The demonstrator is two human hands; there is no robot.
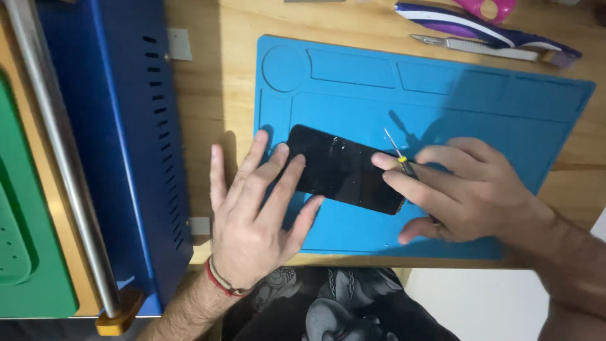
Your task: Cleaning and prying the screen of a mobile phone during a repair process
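**Two hands on a dark phone**

A black phone (344, 168) lies on a blue work mat (442, 95). The left hand (252, 215) rests flat — fingers spread on the phone's left end. The right hand (467, 189) pinches a thin screwdriver (398, 153) at its right end — tip upward.

Bright, even indoor light from above. Soft shadows fall up-left of the left hand (252, 215) and right hand (470, 189) onto the blue mat (353, 101). Faint specular specks on the black phone (344, 167). Sharp overall; slight wide-angle bend at the edges.
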